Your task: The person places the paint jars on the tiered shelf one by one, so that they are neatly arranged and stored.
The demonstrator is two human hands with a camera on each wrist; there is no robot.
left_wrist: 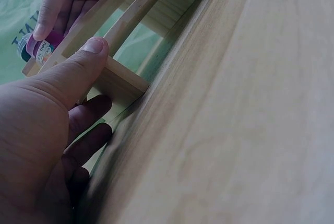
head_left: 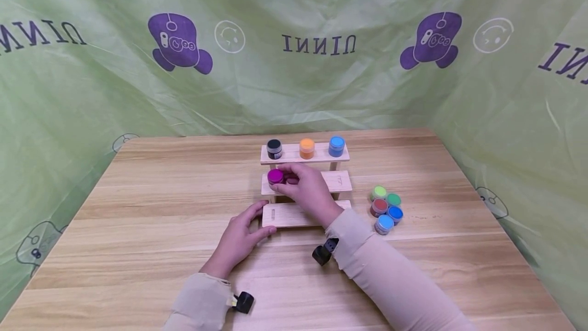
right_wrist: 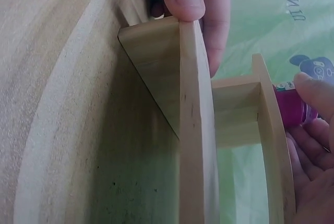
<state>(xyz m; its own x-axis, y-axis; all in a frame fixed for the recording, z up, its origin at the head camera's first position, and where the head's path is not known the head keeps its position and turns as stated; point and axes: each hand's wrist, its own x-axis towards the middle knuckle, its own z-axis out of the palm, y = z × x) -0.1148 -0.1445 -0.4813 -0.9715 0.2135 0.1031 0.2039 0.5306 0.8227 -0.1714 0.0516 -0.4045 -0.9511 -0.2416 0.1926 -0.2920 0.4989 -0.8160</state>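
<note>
At the left end of the middle step of a wooden three-step stand [head_left: 294, 215], a magenta paint jar [head_left: 275, 176] is pinched between the thumb and fingers of my right hand [head_left: 309, 188]. The jar's base is at the step's surface in the right wrist view. My left hand [head_left: 239, 239] grips the left end of the lowest step, its thumb [left_wrist: 86, 67] on the front edge and its fingers round the side. Along the top step stand a black jar [head_left: 274, 149], an orange jar [head_left: 307, 148] and a blue jar [head_left: 336, 146].
Right of the stand, several jars are grouped on the wooden table [head_left: 151, 208]: light green [head_left: 378, 193], green [head_left: 393, 199], red [head_left: 378, 207], dark blue [head_left: 395, 214] and light blue [head_left: 384, 225]. A green printed cloth [head_left: 257, 91] hangs behind and along both sides.
</note>
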